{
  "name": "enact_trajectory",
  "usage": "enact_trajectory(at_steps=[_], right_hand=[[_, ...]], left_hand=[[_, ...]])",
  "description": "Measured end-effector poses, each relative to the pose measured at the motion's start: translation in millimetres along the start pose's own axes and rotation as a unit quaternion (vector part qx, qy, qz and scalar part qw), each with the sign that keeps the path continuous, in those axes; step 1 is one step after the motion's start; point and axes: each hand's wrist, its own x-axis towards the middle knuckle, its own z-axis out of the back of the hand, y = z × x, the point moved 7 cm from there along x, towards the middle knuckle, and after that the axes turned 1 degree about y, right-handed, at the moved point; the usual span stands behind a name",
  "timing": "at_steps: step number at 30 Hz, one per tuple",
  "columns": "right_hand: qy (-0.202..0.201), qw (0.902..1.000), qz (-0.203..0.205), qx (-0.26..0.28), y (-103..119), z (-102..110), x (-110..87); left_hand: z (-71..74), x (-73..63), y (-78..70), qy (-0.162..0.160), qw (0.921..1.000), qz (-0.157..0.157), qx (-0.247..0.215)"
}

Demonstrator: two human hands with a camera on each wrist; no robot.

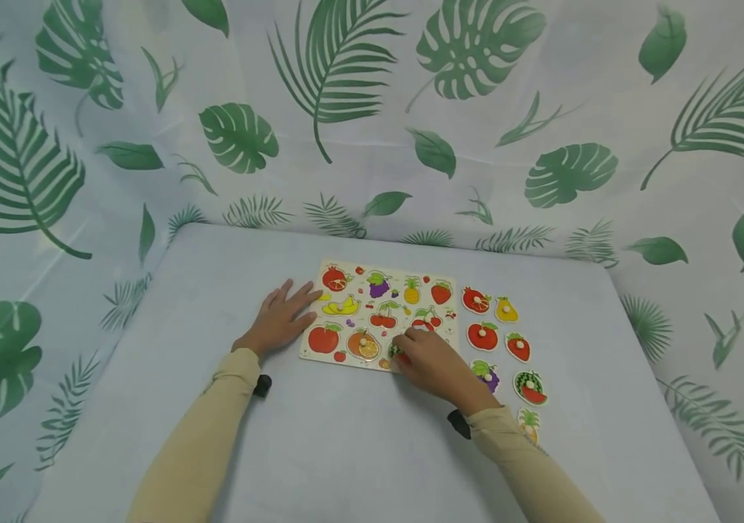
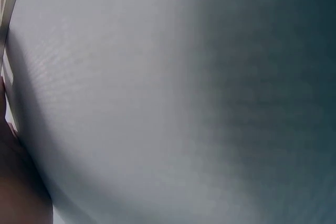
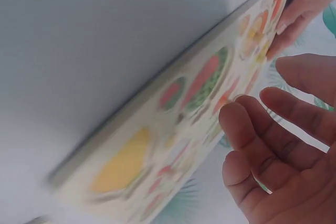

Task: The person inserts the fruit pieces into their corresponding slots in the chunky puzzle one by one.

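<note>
A cream fruit puzzle board with printed fruit shapes lies on the table. My left hand rests with spread fingers at its left edge, fingertips touching the board by the bananas. Over the lower right part of the board is my right hand, close to the watermelon picture. In the right wrist view its fingers are loosely bent and apart, with nothing between them. An orange piece with a knob sits in the board's bottom row. The left wrist view shows mostly blurred tabletop.
Right of the board lie several knobbed fruit pieces, among them a pomegranate, a pear, an apple, a strawberry and a watermelon. The right arm partly covers the grapes and pineapple. Leaf-print cloth surrounds the table.
</note>
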Motion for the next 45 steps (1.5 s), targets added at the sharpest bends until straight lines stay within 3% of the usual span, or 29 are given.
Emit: enact_trajectory(at_steps=[13,23,32,39,45], right_hand=[[0.014,0.9946,-0.103,0.001,-45,16,-74.0],[-0.001,0.9903,-0.138,-0.011,-66,28,-115.5],[0.023,0.9793,-0.201,0.014,-87,26,-153.8],[0.029,0.9743,-0.22,0.039,-97,27,-177.0],[0.05,0.9685,-0.241,0.041,-101,27,-196.9]], left_hand=[[-4.4,4.2,2.9,0.0,0.9999,-0.005,0.012],[-1.0,3.1,0.3,0.0,0.9998,-0.005,0.017],[0.6,2.4,0.5,0.005,0.9999,-0.004,0.016],[4.1,1.8,-0.5,0.001,0.9999,-0.009,0.008],[-2.3,5.5,1.5,0.006,0.9999,-0.006,0.008]])
